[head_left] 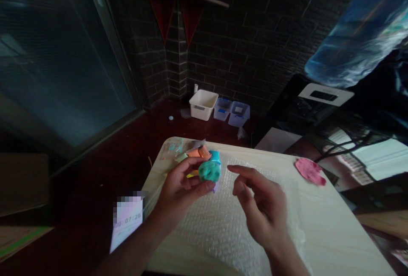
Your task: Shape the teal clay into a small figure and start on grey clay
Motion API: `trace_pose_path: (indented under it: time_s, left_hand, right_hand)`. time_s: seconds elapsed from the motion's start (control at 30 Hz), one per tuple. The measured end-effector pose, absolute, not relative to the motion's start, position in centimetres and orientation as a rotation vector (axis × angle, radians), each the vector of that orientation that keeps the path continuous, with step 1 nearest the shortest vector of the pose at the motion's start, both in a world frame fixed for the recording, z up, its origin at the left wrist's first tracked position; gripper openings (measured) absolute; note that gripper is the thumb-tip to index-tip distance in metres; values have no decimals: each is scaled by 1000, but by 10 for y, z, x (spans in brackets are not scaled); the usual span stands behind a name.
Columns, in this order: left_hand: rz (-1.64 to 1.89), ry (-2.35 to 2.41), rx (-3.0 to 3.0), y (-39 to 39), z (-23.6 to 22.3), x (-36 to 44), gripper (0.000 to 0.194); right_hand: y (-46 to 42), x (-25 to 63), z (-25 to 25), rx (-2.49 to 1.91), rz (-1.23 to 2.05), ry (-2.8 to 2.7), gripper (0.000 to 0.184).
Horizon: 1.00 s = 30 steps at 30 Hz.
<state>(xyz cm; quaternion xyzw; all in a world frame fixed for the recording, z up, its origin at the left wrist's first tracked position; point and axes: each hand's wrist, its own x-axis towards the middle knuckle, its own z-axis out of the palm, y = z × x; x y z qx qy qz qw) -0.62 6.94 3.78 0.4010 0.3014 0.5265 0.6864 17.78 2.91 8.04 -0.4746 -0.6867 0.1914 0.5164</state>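
Observation:
A rounded lump of green modelling clay (209, 171) is held between the thumb and fingers of my left hand (182, 184), above the table. Its surface shows small dents. My right hand (263, 203) hovers to the right, apart from the clay, with the index finger stretched toward it and the other fingers curled; nothing shows in it. Behind the clay lie an orange packet (204, 152) and a blue packet (214, 156). Yellow and purple pieces are partly hidden by my left hand. Bubble wrap (219, 225) spreads under both hands.
A flattened pink piece of clay (310, 171) lies near the right edge of the pale table (331, 216). A lit phone (127, 223) stands at the left. Beyond are a white bin (203, 105), clear boxes (239, 113) and a water dispenser (325, 94).

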Motion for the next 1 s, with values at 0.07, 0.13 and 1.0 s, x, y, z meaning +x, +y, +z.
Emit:
trace_pose_path:
  time_s: [0.07,0.13,1.0]
  left_hand:
    - [1159,661,906,69,39,-6,50]
    - [1151,656,901,69,40,-7,50]
    - [1137,710,938,70,42,-9,54]
  right_hand:
    - [29,178,82,-1127,459,-1702,25]
    - [28,178,83,-1114,442,-1750,28]
    - [32,175,81,-1128,601,-1855,24]
